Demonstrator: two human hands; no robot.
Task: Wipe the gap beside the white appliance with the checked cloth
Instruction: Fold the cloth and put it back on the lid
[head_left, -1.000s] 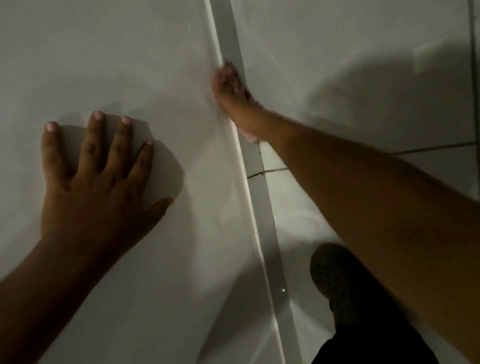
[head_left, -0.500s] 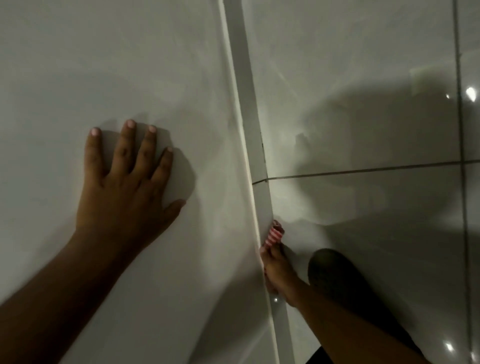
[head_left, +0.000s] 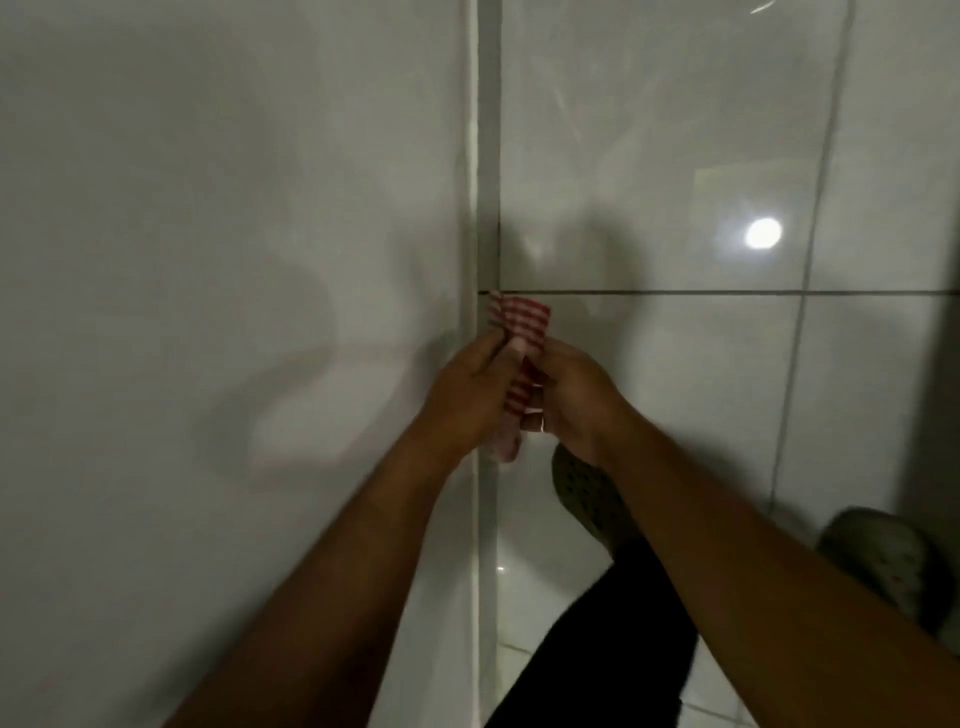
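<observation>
The white appliance (head_left: 234, 312) fills the left half of the head view, its flat side facing me. A narrow grey gap (head_left: 488, 156) runs down along its right edge. The red-and-white checked cloth (head_left: 522, 325) is bunched up in front of that gap, its top sticking out above my fingers and a fold hanging below them. My left hand (head_left: 470, 387) grips the cloth from the left. My right hand (head_left: 571, 395) grips it from the right. Both hands sit close together, just right of the appliance's edge.
Glossy white floor tiles (head_left: 675, 395) with dark grout lines lie to the right, with a bright lamp reflection (head_left: 762, 233). My dark trouser leg (head_left: 613, 634) and two perforated clog shoes (head_left: 587, 493) (head_left: 883, 561) stand on the tiles below my hands.
My left hand has left the appliance's side and joined the right hand on the cloth. The right hand has drawn back out of the gap, and more cloth shows.
</observation>
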